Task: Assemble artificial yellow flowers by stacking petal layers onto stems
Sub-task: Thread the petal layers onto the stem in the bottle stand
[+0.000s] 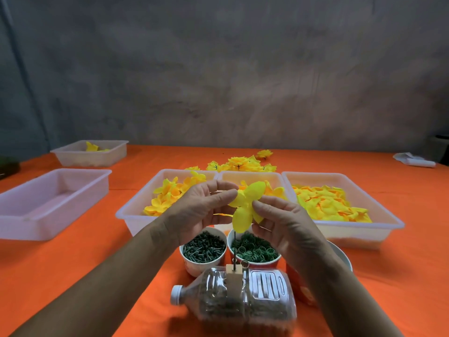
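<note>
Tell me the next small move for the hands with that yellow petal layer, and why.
Probably lower the petal layer straight down onto the thin upright spike. The left hand and right hand pinch it from both sides, held just above the spike's tip, which rises from the wooden block on the bottle.

Head-worn view, forward-down, close over table [73, 263]
</note>
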`<state>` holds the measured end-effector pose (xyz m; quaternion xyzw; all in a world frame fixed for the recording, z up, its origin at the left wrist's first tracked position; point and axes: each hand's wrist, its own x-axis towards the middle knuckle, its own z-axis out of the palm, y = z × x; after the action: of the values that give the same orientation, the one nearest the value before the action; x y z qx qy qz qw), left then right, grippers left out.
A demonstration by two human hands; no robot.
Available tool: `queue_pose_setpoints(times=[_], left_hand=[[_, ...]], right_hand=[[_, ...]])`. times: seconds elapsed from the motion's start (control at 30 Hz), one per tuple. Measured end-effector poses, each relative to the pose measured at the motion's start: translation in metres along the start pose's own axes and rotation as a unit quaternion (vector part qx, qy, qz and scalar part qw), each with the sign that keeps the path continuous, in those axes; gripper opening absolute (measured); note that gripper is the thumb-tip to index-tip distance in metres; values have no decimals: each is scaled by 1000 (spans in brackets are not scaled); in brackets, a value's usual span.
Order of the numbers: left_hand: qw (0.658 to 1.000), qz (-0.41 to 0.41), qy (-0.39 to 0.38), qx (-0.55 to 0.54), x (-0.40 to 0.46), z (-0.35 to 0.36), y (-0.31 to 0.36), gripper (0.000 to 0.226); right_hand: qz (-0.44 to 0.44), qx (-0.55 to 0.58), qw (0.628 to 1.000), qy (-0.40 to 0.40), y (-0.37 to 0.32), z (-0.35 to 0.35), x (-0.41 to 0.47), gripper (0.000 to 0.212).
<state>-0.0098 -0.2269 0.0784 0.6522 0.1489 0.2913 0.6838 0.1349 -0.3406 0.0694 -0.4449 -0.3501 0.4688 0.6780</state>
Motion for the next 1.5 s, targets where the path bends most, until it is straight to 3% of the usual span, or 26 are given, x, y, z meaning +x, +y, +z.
queue_pose_setpoints(times=[0.17, 0.3, 0.43, 0.67, 0.77, 0.83, 0.93, 1.0, 1.07, 1.17, 1.33, 1.5], left_hand=[[995, 28, 36, 92, -2, 10, 5, 28], [997, -42, 43, 53, -1, 17, 9, 8], [989, -119, 89, 24, 1, 24, 13, 9], [980, -153, 94, -91, 1, 21, 12, 9], [974, -153, 121, -115, 1, 22, 11, 12], [972, -148, 151, -104, 1, 22, 11, 14], [970, -148, 164, -103, -1, 23, 12, 14], [970, -153, 161, -96, -3, 26, 11, 13], [972, -155, 156, -85, -5, 30, 11, 10], [976, -148, 148, -57, -9, 31, 11, 10], [976, -32, 199, 81, -13, 26, 8, 29], [957, 143, 146, 207, -20, 22, 18, 45]], right_hand=[[-22, -71, 997, -19, -4, 2, -7, 37], [-31, -77, 997, -7, -6, 3, -8, 37], [-33, -74, 997, -14, -7, 5, -9, 35], [-48, -69, 996, -4, -10, 3, -9, 36], [-100, -135, 986, 10, -7, 0, -11, 33], [-187, -249, 950, 8, -4, -2, -13, 49], [-350, -464, 814, 14, 0, 1, -13, 69], [-420, -542, 727, 44, 5, 5, -10, 69], [-459, -542, 701, 70, 6, 9, -9, 54], [-472, -492, 728, 76, 4, 12, -9, 24], [-301, -294, 905, 54, -2, 17, -7, 7], [-237, -223, 944, 50, -12, 23, -2, 17]])
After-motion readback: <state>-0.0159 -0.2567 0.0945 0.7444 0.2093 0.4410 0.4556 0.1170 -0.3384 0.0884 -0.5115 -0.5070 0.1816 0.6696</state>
